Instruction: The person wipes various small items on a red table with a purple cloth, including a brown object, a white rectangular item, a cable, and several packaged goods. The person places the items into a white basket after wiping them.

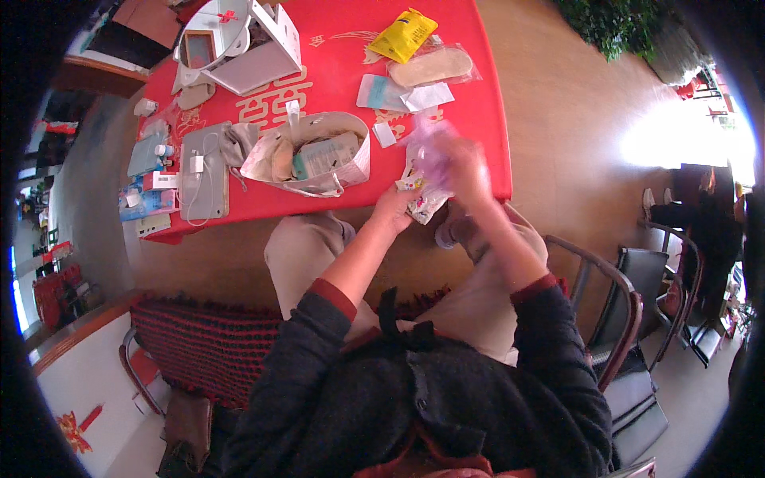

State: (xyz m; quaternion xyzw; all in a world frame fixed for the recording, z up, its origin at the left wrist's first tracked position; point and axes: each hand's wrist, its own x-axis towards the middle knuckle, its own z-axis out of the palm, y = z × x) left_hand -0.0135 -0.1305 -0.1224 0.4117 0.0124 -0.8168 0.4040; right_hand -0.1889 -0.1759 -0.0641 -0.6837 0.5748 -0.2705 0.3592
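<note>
At the table's near edge, my left hand grips a white packet printed with small coloured figures. My right hand, blurred by motion, is just above and beside it. The fingers are closed on a crumpled, translucent purple plastic wrapper; its exact kind is unclear. Part of the packet is covered by the right hand and the wrapper. To the left of my hands stands a white paper gift bag with a flat printed pack and other things inside. A small white card lies between bag and wrapper.
The red tablecloth bears a yellow packet, a bagged beige insole, a round mirror, a white box and a grey laptop-like slab with a white cable. A metal-armed chair stands at right.
</note>
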